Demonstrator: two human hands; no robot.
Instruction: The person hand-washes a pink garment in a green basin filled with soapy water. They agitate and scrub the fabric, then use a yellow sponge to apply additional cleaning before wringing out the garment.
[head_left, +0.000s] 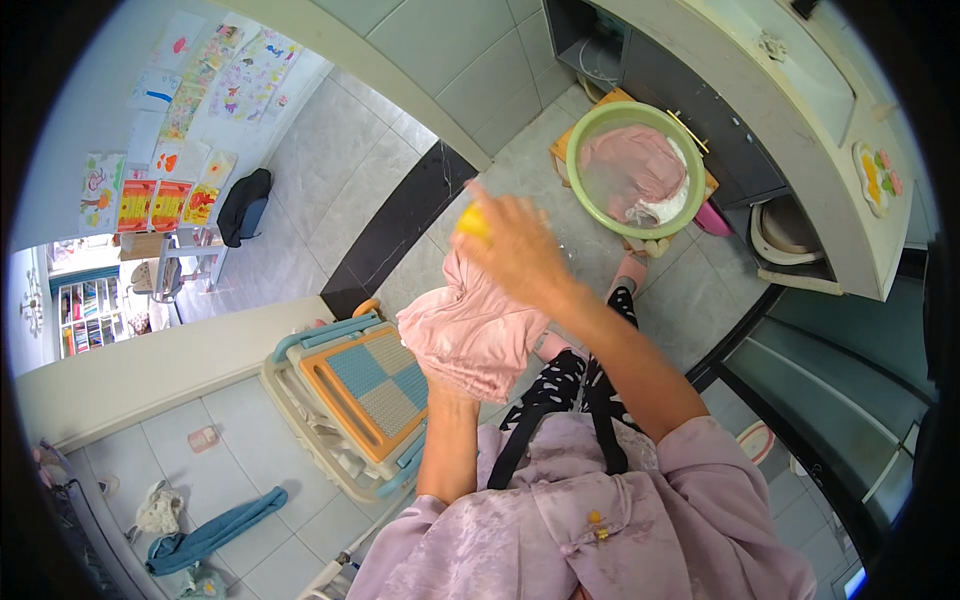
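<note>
A pink cloth garment (480, 330) is draped over my left hand (454, 375), which is mostly hidden inside it; only the wrist and forearm show below the cloth. Just above the garment's upper end, my right hand (510, 244) grips a small yellow object (474, 223), blurred, possibly a bar of soap. To the upper right, a green plastic basin (697, 202) holds more pink fabric (637, 165) and some white cloth in cloudy water. The basin rests on a low wooden stool (559, 154).
A folded child's plastic table (367, 390) leans at the left. Clothes, including blue trousers (217, 532), lie on the tiled floor. A sink counter (810, 127) with dark cabinets stands at the right, near a pink basin (712, 220). A black threshold (397, 225) crosses the doorway.
</note>
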